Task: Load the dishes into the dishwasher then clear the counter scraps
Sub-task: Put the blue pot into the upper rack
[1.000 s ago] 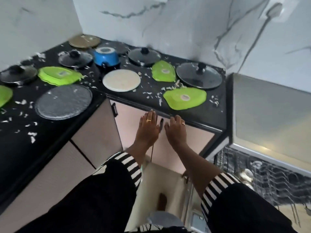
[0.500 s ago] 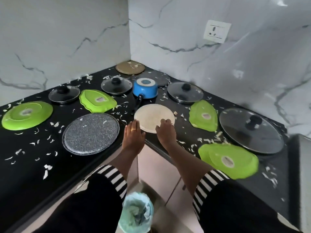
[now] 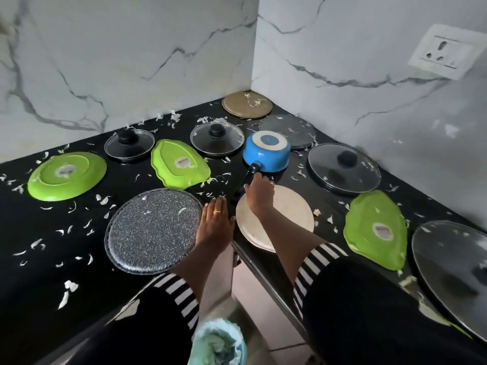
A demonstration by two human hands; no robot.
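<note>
An upside-down blue saucepan (image 3: 266, 154) stands on the black counter (image 3: 39, 259) near the corner, its black handle (image 3: 252, 170) pointing toward me. My right hand (image 3: 259, 193) reaches over a cream round plate (image 3: 287, 214) and curls over that handle. Held flat with straight fingers, my left hand (image 3: 214, 222) hovers at the counter edge beside a speckled grey plate (image 3: 155, 230). Around them lie a green round plate (image 3: 67, 175), two green leaf-shaped plates (image 3: 179, 164) (image 3: 375, 229) and several glass lids (image 3: 344, 167). White scraps (image 3: 67, 285) litter the counter.
A gold plate (image 3: 246, 104) and a grey plate (image 3: 288, 130) sit in the far corner under marble walls. A wall socket (image 3: 445, 52) is at the upper right. A bin with a blue-green liner (image 3: 218, 343) stands on the floor between my arms.
My view has swung left from the dishwasher to the counter corner. Both hands rose from the cupboard front to the counter; my right hand moved past the cream plate onto the saucepan handle.
</note>
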